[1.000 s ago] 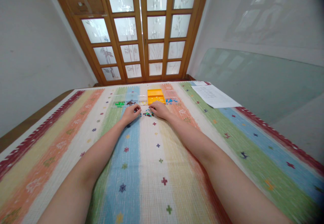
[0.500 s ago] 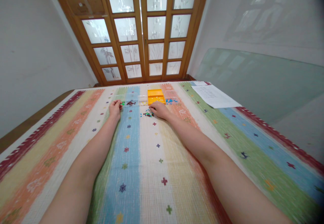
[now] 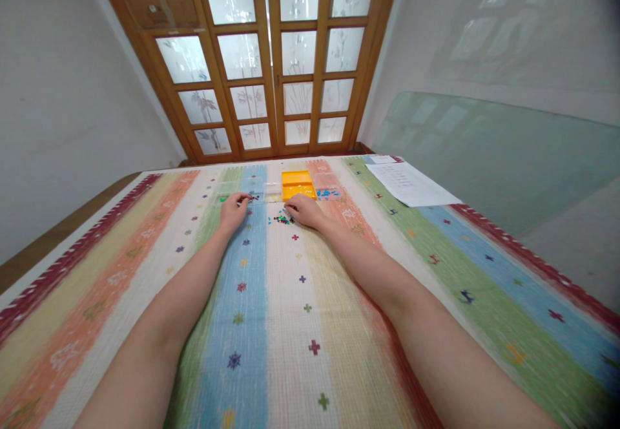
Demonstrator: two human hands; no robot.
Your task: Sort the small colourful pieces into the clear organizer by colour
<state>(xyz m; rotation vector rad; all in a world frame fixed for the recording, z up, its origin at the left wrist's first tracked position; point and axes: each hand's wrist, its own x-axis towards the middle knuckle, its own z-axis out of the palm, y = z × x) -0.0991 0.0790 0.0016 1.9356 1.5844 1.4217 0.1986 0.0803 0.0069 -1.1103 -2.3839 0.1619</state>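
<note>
My left hand (image 3: pixel 235 210) is over the near edge of a clear box, its fingers pinched together beside small dark red pieces (image 3: pixel 256 197). Whether anything is between those fingertips is too small to tell. Green pieces (image 3: pixel 223 199) lie just left of it in a clear box. My right hand (image 3: pixel 304 210) rests in front of a yellow box (image 3: pixel 296 177), fingers curled in and closed. Its fingertips are at the right side of a loose pile of mixed small pieces (image 3: pixel 281 219) on the cloth; what they hold, if anything, is hidden.
Blue pieces (image 3: pixel 328 193) sit in a clear box right of the yellow one, and a few yellow pieces (image 3: pixel 275 197) in a clear box left of it. Printed paper (image 3: pixel 411 183) lies at the far right. A striped tablecloth (image 3: pixel 285 325) covers the table.
My left hand has moved right, from beside the green pieces to the dark red ones, and now partly covers them. My right hand stays almost in the same place.
</note>
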